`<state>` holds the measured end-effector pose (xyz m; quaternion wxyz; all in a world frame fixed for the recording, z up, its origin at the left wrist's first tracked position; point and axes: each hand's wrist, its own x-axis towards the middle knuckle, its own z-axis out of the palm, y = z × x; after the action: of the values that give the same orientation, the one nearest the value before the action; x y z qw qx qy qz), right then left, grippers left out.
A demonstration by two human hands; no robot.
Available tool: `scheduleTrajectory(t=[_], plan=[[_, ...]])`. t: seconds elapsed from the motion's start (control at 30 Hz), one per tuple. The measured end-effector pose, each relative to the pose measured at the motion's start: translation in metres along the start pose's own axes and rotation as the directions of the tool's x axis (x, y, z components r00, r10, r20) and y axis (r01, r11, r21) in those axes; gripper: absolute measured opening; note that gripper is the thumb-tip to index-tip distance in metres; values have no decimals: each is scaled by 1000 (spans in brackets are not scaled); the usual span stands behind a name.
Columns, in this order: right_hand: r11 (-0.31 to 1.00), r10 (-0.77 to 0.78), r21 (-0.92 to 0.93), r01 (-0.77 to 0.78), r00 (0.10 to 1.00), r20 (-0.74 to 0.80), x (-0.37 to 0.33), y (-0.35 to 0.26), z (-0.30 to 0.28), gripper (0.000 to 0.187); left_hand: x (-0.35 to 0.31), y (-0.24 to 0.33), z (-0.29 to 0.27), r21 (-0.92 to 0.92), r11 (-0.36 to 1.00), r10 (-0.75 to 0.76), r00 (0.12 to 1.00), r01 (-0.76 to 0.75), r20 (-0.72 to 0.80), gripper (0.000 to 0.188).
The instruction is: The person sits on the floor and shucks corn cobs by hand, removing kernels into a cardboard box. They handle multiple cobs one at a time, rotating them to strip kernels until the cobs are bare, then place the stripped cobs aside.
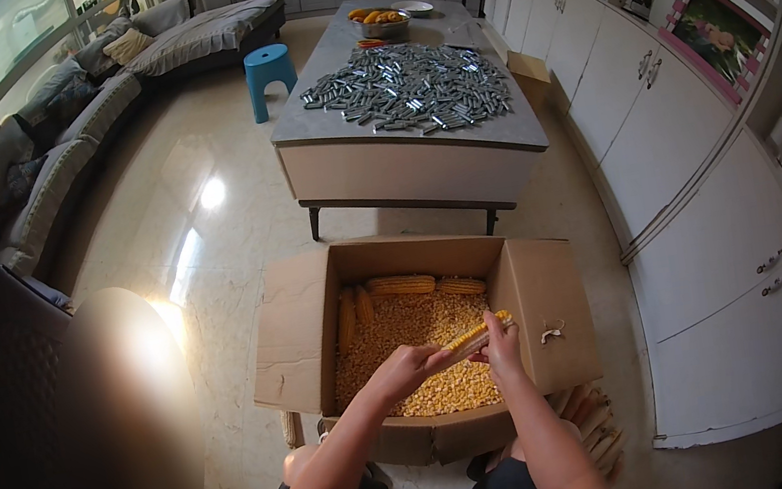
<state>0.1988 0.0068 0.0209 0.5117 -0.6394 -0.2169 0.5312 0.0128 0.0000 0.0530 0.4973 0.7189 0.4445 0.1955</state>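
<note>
Above an open cardboard box [295, 335], I hold a partly shelled ear of corn [471, 338] at a slant. My left hand [409, 367] is closed around its lower left end. Near its upper right end, my right hand [501, 345] grips it, fingers wrapped about it. Yellow kernels still cover part of the ear, and a paler strip runs along its side. Loose corn kernels [444, 394] cover the bottom of the box. Several whole ears of corn [401, 285] lie along the box's far and left inner walls.
Bare cobs [595, 426] are piled on the floor right of the box. Beyond it stands a low table [408, 156] bearing many small metallic cylinders [423, 86] and a bowl [379, 30] of yellow-orange items. A blue stool [271, 80] is left of it; white cabinets [725, 316] line the right.
</note>
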Motion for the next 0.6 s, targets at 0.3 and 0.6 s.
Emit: scheduleTrajectory(t=[0.3, 0.6], plan=[[995, -48, 90, 33, 983, 178, 4, 0, -2, 37, 2, -13, 6, -132, 989, -64, 998, 62, -13, 38], [998, -45, 39, 40, 990, 135, 1, -9, 5, 29, -3, -6, 18, 367, 919, 262, 920, -145, -293, 42]])
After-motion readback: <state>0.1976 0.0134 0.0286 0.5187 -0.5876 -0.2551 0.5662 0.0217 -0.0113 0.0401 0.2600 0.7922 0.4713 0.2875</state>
